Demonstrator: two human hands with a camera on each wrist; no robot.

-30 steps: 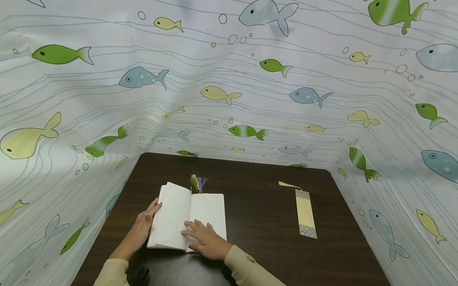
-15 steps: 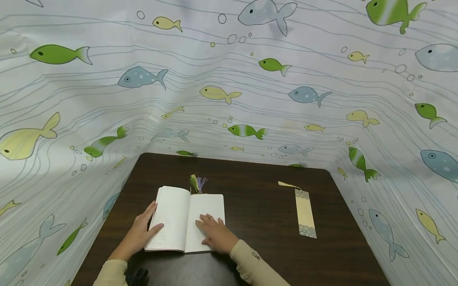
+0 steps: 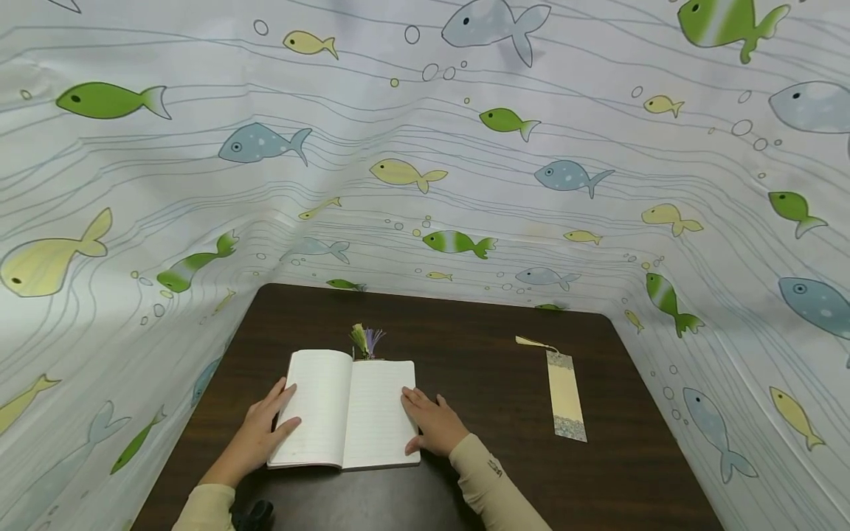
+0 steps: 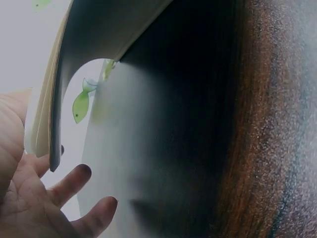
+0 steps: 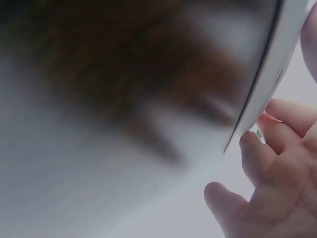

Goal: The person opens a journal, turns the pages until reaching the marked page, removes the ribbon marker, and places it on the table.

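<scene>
An open notebook [image 3: 381,420] with lined white pages lies before me in the head view. My left hand [image 3: 257,434] holds its left edge, the thumb over the page and the fingers along the outer side. In the left wrist view the notebook's cover [image 4: 89,37] bows above the table, and the two outer fingers stand away from it. My right hand [image 3: 436,424] rests at the right page's edge, fingers extended over the margin. Seen from the right wrist, its fingertips [image 5: 250,141] lie along the notebook's edge and the little finger sticks out free.
Green and purple tassels [image 3: 367,341] poke out above the notebook's top edge. A cream bookmark [image 3: 567,394] with patterned ends and a tassel lies on the dark wooden table [image 3: 491,369] to the right. A fish-print curtain [image 3: 412,214] surrounds the table's back and sides.
My right hand has slid from the notebook's middle across the right page to its outer edge. The left-hand pages have settled flatter, and my left thumb now lies over them.
</scene>
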